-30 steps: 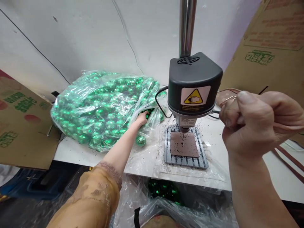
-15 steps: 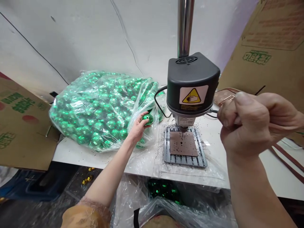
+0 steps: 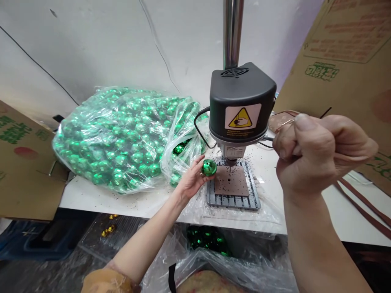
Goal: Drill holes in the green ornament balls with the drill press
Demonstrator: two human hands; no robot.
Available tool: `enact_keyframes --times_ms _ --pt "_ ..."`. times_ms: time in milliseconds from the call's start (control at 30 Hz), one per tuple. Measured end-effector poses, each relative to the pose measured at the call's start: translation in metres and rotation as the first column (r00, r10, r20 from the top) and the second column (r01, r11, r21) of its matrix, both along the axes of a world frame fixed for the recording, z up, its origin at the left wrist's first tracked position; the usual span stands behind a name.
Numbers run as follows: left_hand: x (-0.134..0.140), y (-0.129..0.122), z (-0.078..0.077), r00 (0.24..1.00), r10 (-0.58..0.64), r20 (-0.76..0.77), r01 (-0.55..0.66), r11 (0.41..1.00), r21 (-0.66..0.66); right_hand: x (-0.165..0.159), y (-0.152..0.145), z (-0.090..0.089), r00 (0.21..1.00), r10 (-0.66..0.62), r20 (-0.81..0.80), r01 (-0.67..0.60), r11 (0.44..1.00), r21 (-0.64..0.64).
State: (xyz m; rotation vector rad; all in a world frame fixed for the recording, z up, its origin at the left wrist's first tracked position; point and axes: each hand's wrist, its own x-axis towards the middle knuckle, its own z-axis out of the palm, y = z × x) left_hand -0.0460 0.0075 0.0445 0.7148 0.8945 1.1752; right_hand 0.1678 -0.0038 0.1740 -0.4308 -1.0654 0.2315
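Between the fingers of my left hand (image 3: 193,179) is a shiny green ball (image 3: 209,167) with a small hole in its top, held just left of the drill bit. The drill press (image 3: 242,106) has a black housing with a yellow warning label. Under its bit (image 3: 230,167) lies a brown square board (image 3: 240,185) with a hole, on a slotted grey base plate (image 3: 255,201). My right hand (image 3: 311,154) is closed in a fist around the end of the press's feed lever (image 3: 266,140); the grip itself is hidden in the fingers.
A large clear plastic bag (image 3: 113,134) full of green balls sits left on the white table (image 3: 91,203), its mouth toward the press. Dark shavings surround the base. Cardboard boxes (image 3: 24,162) stand at both sides. More green balls (image 3: 207,240) lie in plastic below the table edge.
My left hand has drawn the green ball out of the bag's mouth and carried it right, to beside the drill bit. My right hand keeps its hold on the lever.
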Motion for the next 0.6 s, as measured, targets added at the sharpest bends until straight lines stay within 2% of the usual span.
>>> enact_keyframes --times_ms 100,200,300,433,600 --pt "0.005 0.0 -0.008 0.989 -0.007 -0.146 0.012 0.999 0.036 0.0 0.0 0.0 1.0 0.005 0.003 -0.005 1.0 0.012" --pt "0.012 0.002 -0.022 0.942 0.017 -0.334 0.052 0.979 0.196 -0.001 0.0 -0.001 0.999 0.041 0.021 -0.042 0.999 0.029" --pt "0.017 0.005 -0.036 0.892 0.037 -0.45 0.113 0.947 0.302 -0.001 0.0 -0.001 0.998 0.053 0.03 -0.054 0.998 0.043" --pt "0.019 0.011 -0.047 0.846 0.062 -0.53 0.163 0.916 0.366 -0.001 -0.001 -0.001 0.998 0.059 0.032 -0.06 0.997 0.041" --pt "0.02 0.015 -0.052 0.811 0.05 -0.583 0.25 0.871 0.422 -0.002 -0.001 -0.001 0.998 0.047 0.032 -0.048 0.998 0.038"
